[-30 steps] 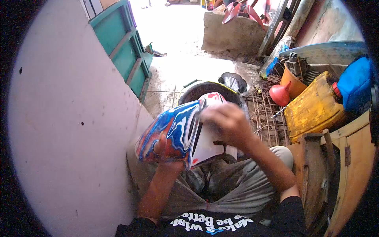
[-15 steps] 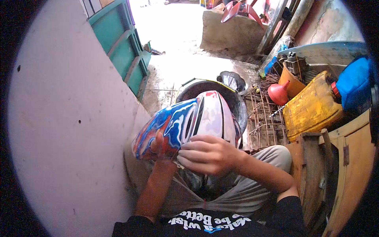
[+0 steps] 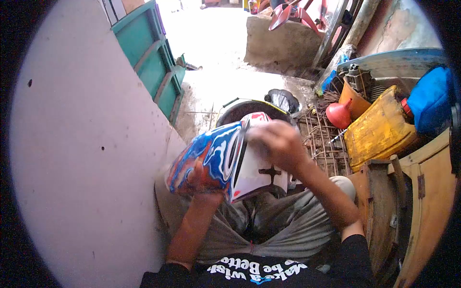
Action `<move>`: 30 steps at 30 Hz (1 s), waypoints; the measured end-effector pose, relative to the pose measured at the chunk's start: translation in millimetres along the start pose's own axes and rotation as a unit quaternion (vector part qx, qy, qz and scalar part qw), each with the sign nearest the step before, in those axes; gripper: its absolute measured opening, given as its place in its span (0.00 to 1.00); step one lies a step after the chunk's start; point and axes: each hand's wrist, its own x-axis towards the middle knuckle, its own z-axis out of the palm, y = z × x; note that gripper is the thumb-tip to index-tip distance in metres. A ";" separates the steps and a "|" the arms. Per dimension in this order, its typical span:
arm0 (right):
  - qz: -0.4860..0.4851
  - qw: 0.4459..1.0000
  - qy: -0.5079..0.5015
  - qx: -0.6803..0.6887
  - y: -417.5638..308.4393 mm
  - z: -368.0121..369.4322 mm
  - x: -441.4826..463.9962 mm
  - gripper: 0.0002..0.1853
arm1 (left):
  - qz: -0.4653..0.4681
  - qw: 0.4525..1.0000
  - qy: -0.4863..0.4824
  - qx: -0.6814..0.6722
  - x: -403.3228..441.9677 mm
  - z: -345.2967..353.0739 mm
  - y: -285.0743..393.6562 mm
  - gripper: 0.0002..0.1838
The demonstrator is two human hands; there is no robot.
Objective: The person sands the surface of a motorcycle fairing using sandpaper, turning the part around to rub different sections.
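Note:
A glossy painted shell [image 3: 213, 149], rounded like a helmet or a piece of bodywork, rests over my lap. One side has blue, orange and white swirls; the other is white with red patches, black lines and a dark cross-shaped mark. My left hand [image 3: 199, 185] grips the swirled side from below, thumb up against the surface. Over the white side, my right hand [image 3: 281, 144] is blurred, its fingers bent and pressed together against the shell. Something greyish seems to be under those fingertips, too smeared to name. Behind the shell stands a dark round basin [image 3: 240, 110], partly hidden.
A pale wall [image 3: 91, 158] and a green door [image 3: 151, 62] flank my left. To the right are a rusty wire rack [image 3: 319, 139], a red funnel [image 3: 339, 113], a yellow jerrycan [image 3: 379, 127] and wooden furniture [image 3: 427, 192]. A black plastic bag [image 3: 283, 100] lies beyond the basin.
My right hand has moved up and away from me, from the shell's near edge to its white upper side. The shell has turned, bringing the cross-shaped mark into sight. My left hand keeps its grip.

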 end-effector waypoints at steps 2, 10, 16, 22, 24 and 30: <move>-0.114 0.990 0.017 0.079 -36.4 14.5 -10.2 0.11 | -0.024 0.991 -0.030 -0.128 9.9 -25.8 -19.3 0.51; -0.036 0.999 0.004 0.024 -3.5 0.2 -2.2 0.09 | -0.048 0.984 0.015 -0.168 6.9 -33.4 -26.5 0.49; -0.084 0.995 0.011 0.056 -11.1 6.2 -3.5 0.11 | -0.070 0.977 0.025 -0.199 2.6 -23.4 -20.9 0.51; -0.230 0.964 -0.007 0.133 -66.5 2.1 -4.3 0.10 | -0.034 0.982 0.000 -0.185 4.3 -20.5 -17.1 0.50; -0.127 0.989 -0.002 0.070 -37.3 8.9 -7.0 0.10 | -0.052 0.982 0.047 -0.175 2.8 -16.3 -16.0 0.51; -0.099 0.992 0.029 0.077 -43.5 12.3 -6.0 0.12 | -0.046 0.985 0.027 -0.162 6.8 -23.6 -23.4 0.52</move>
